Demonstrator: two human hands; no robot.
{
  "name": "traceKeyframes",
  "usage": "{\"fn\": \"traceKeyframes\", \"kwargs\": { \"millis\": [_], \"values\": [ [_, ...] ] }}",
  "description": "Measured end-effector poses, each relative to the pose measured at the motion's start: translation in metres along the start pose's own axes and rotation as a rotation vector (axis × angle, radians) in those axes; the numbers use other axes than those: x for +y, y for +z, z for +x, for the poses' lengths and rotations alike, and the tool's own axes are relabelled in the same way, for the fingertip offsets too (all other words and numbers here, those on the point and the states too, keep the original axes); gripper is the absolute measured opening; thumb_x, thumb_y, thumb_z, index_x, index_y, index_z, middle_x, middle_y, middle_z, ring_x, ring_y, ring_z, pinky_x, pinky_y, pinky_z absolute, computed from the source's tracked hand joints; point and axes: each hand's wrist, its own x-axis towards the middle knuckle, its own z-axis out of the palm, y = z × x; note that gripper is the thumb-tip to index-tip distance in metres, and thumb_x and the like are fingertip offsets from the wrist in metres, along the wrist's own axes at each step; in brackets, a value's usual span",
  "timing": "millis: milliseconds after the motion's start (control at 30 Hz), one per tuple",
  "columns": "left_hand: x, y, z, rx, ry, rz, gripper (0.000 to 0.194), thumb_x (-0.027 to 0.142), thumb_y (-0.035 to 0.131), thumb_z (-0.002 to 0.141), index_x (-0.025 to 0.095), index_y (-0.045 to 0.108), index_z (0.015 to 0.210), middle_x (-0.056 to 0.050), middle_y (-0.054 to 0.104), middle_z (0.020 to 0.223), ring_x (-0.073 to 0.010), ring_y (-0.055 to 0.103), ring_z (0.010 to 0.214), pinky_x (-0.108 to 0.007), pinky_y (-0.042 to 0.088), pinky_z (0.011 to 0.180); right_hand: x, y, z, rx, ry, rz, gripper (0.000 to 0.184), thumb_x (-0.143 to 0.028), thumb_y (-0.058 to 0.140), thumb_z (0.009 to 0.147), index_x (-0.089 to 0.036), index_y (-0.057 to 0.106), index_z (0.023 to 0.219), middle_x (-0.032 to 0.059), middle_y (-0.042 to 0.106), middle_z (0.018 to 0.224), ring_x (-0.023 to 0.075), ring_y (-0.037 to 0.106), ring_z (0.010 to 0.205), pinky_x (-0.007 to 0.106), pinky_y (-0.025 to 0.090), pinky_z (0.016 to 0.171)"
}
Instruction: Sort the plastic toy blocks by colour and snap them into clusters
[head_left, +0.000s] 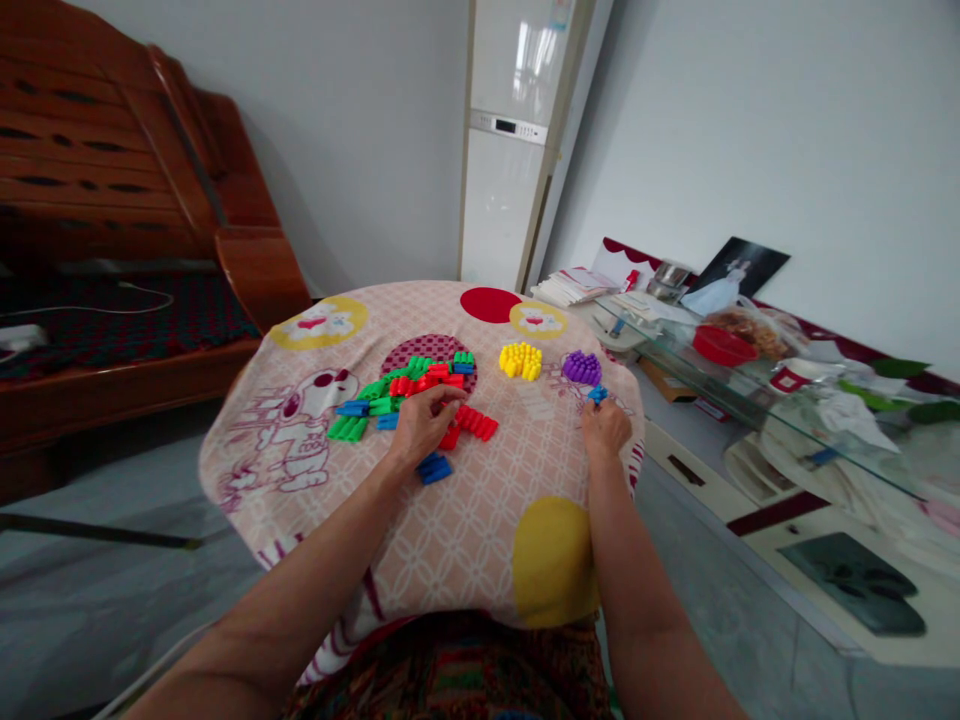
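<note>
My left hand is over a loose group of plastic toy pieces, its fingers partly stretched out and apart, with nothing visible in them. Red pieces lie beside its fingertips, green pieces reach out to the left, and a dark blue piece is just below the hand. Near the table's right side, my right hand pinches a small blue toy piece. Just beyond it sits a cluster of purple pieces. A yellow cluster stands between the two hands, farther back.
A patterned cloth covers the round table. To the right is a glass-topped cabinet crowded with papers, a red bowl and bags. A wooden bench stands at the left, and a tall white appliance behind the table.
</note>
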Motion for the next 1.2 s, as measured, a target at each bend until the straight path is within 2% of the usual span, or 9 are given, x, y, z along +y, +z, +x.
{"fn": "traceKeyframes", "kwargs": {
  "millis": [300, 467, 600, 667, 733, 800, 967, 1067, 1200],
  "values": [
    [-0.004, -0.001, 0.001, -0.001, -0.008, -0.027, 0.030, 0.036, 0.055, 0.082, 0.016, 0.072, 0.098, -0.004, 0.070, 0.076, -0.0145, 0.058, 0.058, -0.024, 0.044, 0.053, 0.001, 0.006, 0.008, -0.025, -0.004, -0.048, 0.032, -0.031, 0.051, 0.091, -0.010, 0.074, 0.096, 0.0203, 0.072, 0.089, 0.0251, 0.067, 0.083, 0.030, 0.043, 0.070],
    [-0.007, -0.002, 0.002, 0.014, -0.031, -0.039, 0.032, 0.035, 0.055, 0.081, 0.016, 0.072, 0.100, -0.004, 0.071, 0.078, -0.0140, 0.058, 0.056, -0.025, 0.046, 0.053, 0.001, 0.002, 0.006, -0.056, -0.007, -0.064, 0.035, -0.036, 0.051, 0.092, -0.009, 0.074, 0.096, 0.0206, 0.072, 0.092, 0.0263, 0.067, 0.084, 0.031, 0.042, 0.071],
    [-0.010, -0.009, 0.013, 0.125, -0.043, -0.014, 0.032, 0.030, 0.053, 0.079, 0.015, 0.071, 0.100, -0.005, 0.071, 0.077, -0.0150, 0.061, 0.059, -0.025, 0.049, 0.058, 0.003, -0.002, 0.002, -0.024, 0.006, -0.038, 0.040, -0.040, 0.046, 0.095, -0.012, 0.074, 0.095, 0.0176, 0.073, 0.091, 0.0249, 0.065, 0.082, 0.031, 0.039, 0.069],
    [-0.009, -0.016, 0.023, 0.193, -0.040, 0.076, 0.032, 0.027, 0.052, 0.079, 0.014, 0.072, 0.100, -0.005, 0.072, 0.076, -0.0162, 0.064, 0.063, -0.026, 0.049, 0.062, 0.004, -0.002, 0.000, -0.001, 0.002, -0.027, 0.042, -0.040, 0.043, 0.096, -0.012, 0.074, 0.093, 0.0165, 0.073, 0.088, 0.0239, 0.064, 0.078, 0.030, 0.036, 0.066],
    [-0.004, -0.022, 0.036, 0.213, -0.018, 0.212, 0.032, 0.023, 0.050, 0.079, 0.014, 0.073, 0.100, -0.006, 0.074, 0.081, -0.0173, 0.066, 0.069, -0.026, 0.050, 0.067, 0.005, -0.001, -0.002, 0.010, -0.003, -0.029, 0.043, -0.039, 0.042, 0.097, -0.012, 0.075, 0.091, 0.0159, 0.072, 0.086, 0.0223, 0.062, 0.074, 0.030, 0.033, 0.063],
    [0.002, -0.026, 0.048, 0.162, 0.002, 0.366, 0.032, 0.019, 0.049, 0.079, 0.015, 0.074, 0.099, -0.006, 0.075, 0.086, -0.0177, 0.066, 0.075, -0.026, 0.049, 0.071, 0.006, 0.001, -0.003, 0.013, -0.006, -0.037, 0.041, -0.037, 0.043, 0.097, -0.012, 0.075, 0.090, 0.0152, 0.072, 0.084, 0.0205, 0.060, 0.071, 0.029, 0.030, 0.061],
    [0.007, -0.023, 0.060, -0.220, -0.108, 0.825, 0.021, 0.024, 0.059, 0.078, 0.017, 0.076, 0.089, -0.008, 0.074, 0.087, -0.0234, 0.067, 0.085, -0.028, 0.048, 0.073, 0.008, 0.005, -0.003, 0.024, -0.002, -0.030, 0.035, -0.034, 0.047, 0.095, -0.013, 0.075, 0.088, 0.0126, 0.071, 0.082, 0.0165, 0.054, 0.065, 0.028, 0.025, 0.058],
    [-0.002, -0.015, 0.059, -0.253, -0.128, 0.933, 0.026, 0.032, 0.063, 0.079, 0.019, 0.074, 0.099, -0.010, 0.073, 0.099, -0.0262, 0.066, 0.095, -0.029, 0.047, 0.074, 0.009, 0.005, -0.003, 0.017, -0.001, -0.023, 0.034, -0.034, 0.048, 0.095, -0.013, 0.074, 0.088, 0.0123, 0.071, 0.082, 0.0159, 0.053, 0.064, 0.028, 0.023, 0.057],
    [-0.018, -0.009, 0.060, -0.250, -0.068, 0.806, 0.025, 0.032, 0.066, 0.079, 0.020, 0.072, 0.099, -0.006, 0.073, 0.099, -0.0219, 0.066, 0.093, -0.026, 0.046, 0.074, 0.003, 0.004, -0.007, 0.023, -0.028, -0.001, 0.034, -0.033, 0.047, 0.095, -0.013, 0.072, 0.084, 0.0116, 0.069, 0.078, 0.0154, 0.052, 0.063, 0.027, 0.023, 0.058]
  ]
}}
